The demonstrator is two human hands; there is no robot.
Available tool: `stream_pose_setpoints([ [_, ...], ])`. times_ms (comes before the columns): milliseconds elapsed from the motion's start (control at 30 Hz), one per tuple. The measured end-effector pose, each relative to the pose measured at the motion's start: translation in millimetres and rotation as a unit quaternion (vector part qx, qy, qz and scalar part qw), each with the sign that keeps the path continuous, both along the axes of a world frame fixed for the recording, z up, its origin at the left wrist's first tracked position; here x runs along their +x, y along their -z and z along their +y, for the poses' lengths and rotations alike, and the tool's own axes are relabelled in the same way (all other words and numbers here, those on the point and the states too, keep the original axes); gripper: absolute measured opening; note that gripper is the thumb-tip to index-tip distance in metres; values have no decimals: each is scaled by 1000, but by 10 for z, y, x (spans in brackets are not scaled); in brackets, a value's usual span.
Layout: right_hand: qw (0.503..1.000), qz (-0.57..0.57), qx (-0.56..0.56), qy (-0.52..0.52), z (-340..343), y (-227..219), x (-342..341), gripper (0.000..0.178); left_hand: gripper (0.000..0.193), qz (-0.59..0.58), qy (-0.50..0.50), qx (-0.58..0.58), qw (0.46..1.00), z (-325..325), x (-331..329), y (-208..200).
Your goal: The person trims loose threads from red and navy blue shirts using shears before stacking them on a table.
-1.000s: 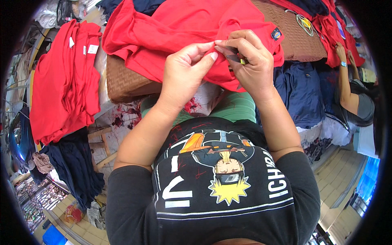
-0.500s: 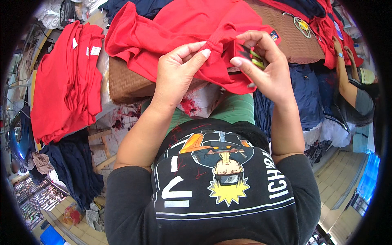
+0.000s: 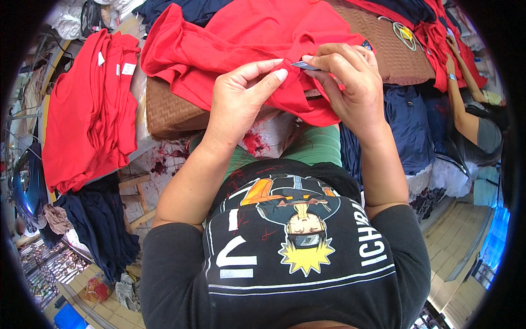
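Note:
A red garment point(image 3: 230, 41) lies bunched over the brown padded table top in front of me. My left hand point(image 3: 239, 96) pinches a narrow edge of it between thumb and fingertips. Closed around a pair of thread snips is my right hand point(image 3: 355, 82); the metal blades point(image 3: 303, 66) stick out past its thumb and point at the cloth beside the left fingertips. The fingers hide the handle of the snips. A dark label point(image 3: 366, 45) shows on the garment just beyond the right hand.
The brown cushioned surface point(image 3: 170, 112) runs under the garment. Folded red garments point(image 3: 90, 109) are stacked at left, with dark blue cloth point(image 3: 101, 225) hanging below. Navy garments point(image 3: 408, 126) hang at right. A looped cord point(image 3: 404, 34) lies far right. A co-worker's arms point(image 3: 464, 112) reach over red cloth.
My right hand has turned and closed, bringing the snips' blades left to the cloth by my left fingertips. The green handles are now covered. The left hand has shifted slightly right.

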State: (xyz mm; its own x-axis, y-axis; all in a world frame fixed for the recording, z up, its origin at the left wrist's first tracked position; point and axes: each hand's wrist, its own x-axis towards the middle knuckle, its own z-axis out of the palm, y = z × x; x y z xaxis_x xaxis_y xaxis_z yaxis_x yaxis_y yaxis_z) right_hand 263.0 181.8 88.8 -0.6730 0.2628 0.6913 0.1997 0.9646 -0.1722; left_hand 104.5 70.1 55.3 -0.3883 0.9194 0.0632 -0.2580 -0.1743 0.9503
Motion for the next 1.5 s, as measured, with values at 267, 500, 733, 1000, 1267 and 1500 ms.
stream_pose_setpoints([
  [267,1000,12,-7,6,-61,-76,-10,19,19,157,-74,-8,985,-10,63,0],
  [500,999,-27,-20,10,-69,-68,38,21,23,284,-65,-3,957,66,29,87],
  [733,900,115,-403,-121,-164,-245,249,27,27,301,-452,121,831,295,-1733,-590],
  [1000,478,-228,-272,-803,-379,-614,502,30,30,196,-443,19,874,-567,-2243,-189],
  [1267,700,-195,-210,-655,-185,-1037,648,18,32,213,-350,-40,911,-593,-1940,-124],
  [1500,860,-313,-389,108,404,631,81,40,64,546,-195,-189,793,-277,-1659,404],
])
